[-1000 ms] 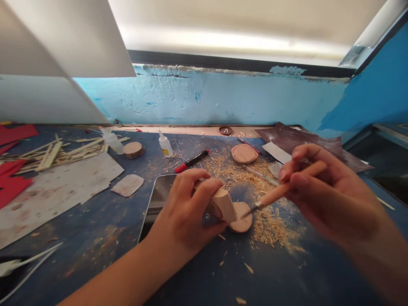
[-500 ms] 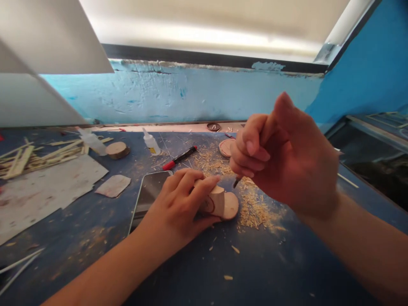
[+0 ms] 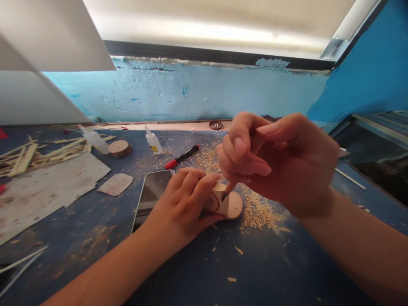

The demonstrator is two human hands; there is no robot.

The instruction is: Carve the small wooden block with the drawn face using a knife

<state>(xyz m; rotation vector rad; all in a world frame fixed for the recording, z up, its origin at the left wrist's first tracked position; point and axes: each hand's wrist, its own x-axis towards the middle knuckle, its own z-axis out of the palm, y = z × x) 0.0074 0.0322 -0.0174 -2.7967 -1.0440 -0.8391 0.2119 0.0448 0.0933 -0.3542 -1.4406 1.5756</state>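
Observation:
My left hand (image 3: pixel 188 195) is wrapped round a small wooden piece, pressing it to the blue table. The piece has a pale block (image 3: pixel 219 203) with a curved red mark on its face, and a round wooden end (image 3: pixel 235 205) sticking out to the right. In my right hand (image 3: pixel 280 161), the curled fingers grip a thin dark-tipped stick (image 3: pixel 227 191); most of it is hidden in the palm. Its tip meets, or nearly meets, the upper right of the block's marked face.
Wood shavings (image 3: pixel 259 212) lie right of the piece. A phone (image 3: pixel 153 191) is by my left hand, with a red-black marker (image 3: pixel 181 156) and glue bottle (image 3: pixel 153 142) behind. Leftward are a wooden disc (image 3: pixel 120 148), sandpaper (image 3: pixel 115 184) and wood strips (image 3: pixel 24 159).
My right hand has come down and left, bringing the stick's dark tip from beside the block onto or close to its face. My left hand keeps its hold on the wooden piece.

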